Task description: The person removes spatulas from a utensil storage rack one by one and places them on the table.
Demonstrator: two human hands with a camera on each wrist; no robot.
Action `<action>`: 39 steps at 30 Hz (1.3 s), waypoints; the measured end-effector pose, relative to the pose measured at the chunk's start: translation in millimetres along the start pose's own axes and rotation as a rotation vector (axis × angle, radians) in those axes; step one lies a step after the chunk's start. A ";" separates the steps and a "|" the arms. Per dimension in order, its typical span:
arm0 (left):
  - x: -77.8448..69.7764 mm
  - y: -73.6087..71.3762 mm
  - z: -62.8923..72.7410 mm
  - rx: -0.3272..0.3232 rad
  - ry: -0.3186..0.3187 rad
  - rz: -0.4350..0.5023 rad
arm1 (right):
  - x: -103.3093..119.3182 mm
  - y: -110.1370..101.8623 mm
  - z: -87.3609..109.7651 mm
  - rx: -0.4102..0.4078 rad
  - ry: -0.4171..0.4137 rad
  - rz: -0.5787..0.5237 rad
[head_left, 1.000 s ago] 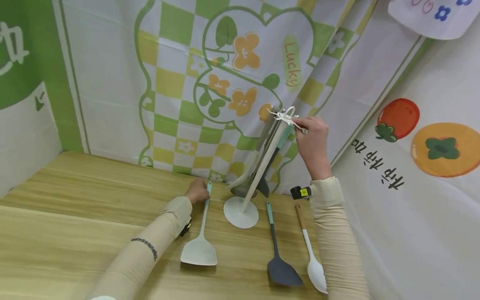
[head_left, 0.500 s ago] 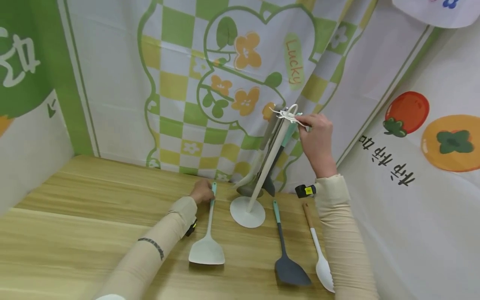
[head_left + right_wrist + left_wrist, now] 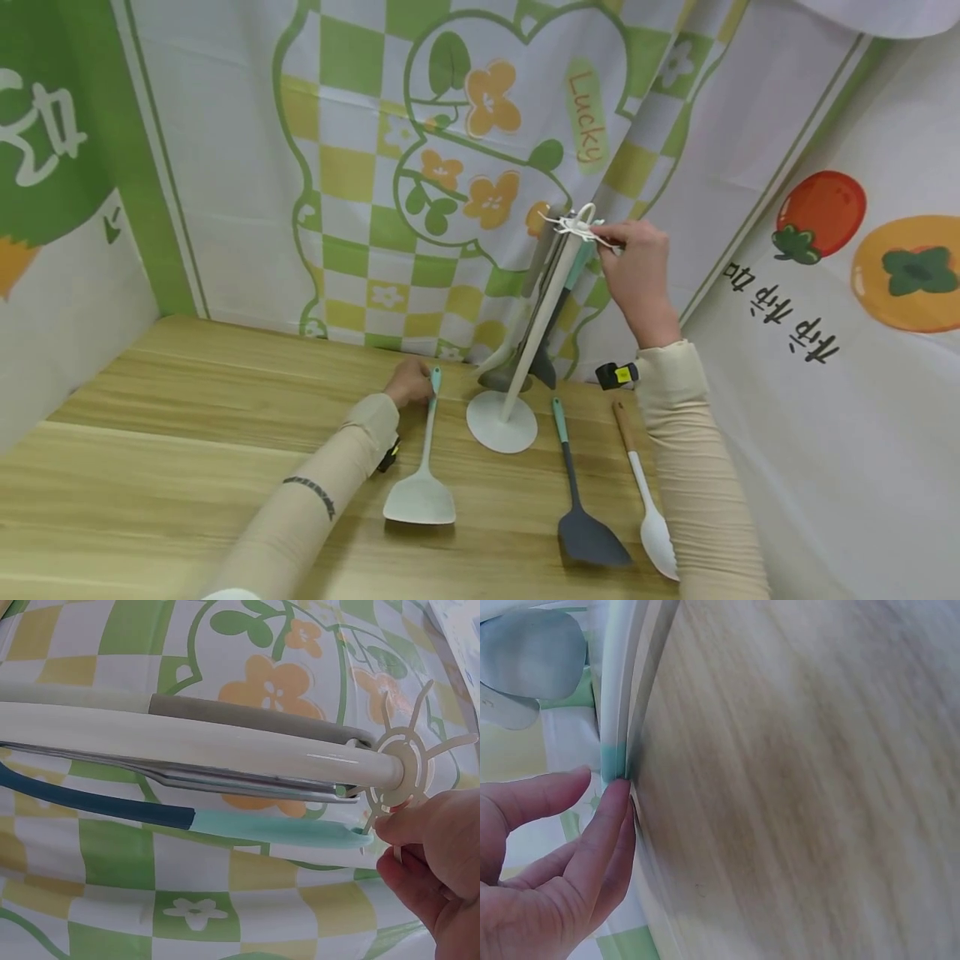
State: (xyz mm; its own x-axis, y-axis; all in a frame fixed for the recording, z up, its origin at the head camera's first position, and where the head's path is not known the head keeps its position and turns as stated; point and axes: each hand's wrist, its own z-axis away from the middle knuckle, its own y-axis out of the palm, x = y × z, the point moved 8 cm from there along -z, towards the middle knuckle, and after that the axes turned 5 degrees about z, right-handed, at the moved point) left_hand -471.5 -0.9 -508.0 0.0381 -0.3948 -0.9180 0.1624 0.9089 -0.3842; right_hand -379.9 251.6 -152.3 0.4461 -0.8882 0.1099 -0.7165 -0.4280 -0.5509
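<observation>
A white turner (image 3: 420,498) with a mint handle tip lies on the wooden table (image 3: 187,467). My left hand (image 3: 409,382) is at that tip; in the left wrist view its fairly straight fingers (image 3: 607,825) touch the handle (image 3: 613,757), thumb apart from it. A white utensil stand (image 3: 538,333) with a round base stands right of the turner. My right hand (image 3: 639,275) pinches one hook arm of its top ring (image 3: 409,761) between thumb and finger. Several utensils hang there, among them a mint-handled one (image 3: 277,827) and a grey-handled one (image 3: 247,718).
A dark grey turner (image 3: 590,537) and a white serrated-edged spoon (image 3: 657,542) with a wooden handle lie right of the stand, the spoon close to my right sleeve. A printed checkered curtain (image 3: 352,225) hangs directly behind the table and the stand.
The whole head view has shifted slightly, moving the table things a little rightward. Both hands keep their places at the turner handle and the stand's top ring.
</observation>
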 end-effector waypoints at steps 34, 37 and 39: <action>-37.6 -15.7 31.6 0.060 0.165 0.005 | -22.2 15.3 8.4 0.095 0.145 -0.288; -43.9 -16.1 34.6 0.077 0.180 0.016 | -23.4 15.3 9.5 0.105 0.182 -0.337; -47.5 -16.5 36.7 0.085 0.182 0.025 | -24.2 15.3 9.9 0.108 0.195 -0.361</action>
State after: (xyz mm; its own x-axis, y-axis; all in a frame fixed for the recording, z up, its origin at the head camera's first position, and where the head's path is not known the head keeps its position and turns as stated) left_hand -439.8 -2.2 -454.4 -0.1341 -0.3341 -0.9330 0.2469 0.9005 -0.3580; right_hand -396.3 268.2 -171.6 0.5411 -0.7036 0.4607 -0.4677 -0.7070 -0.5305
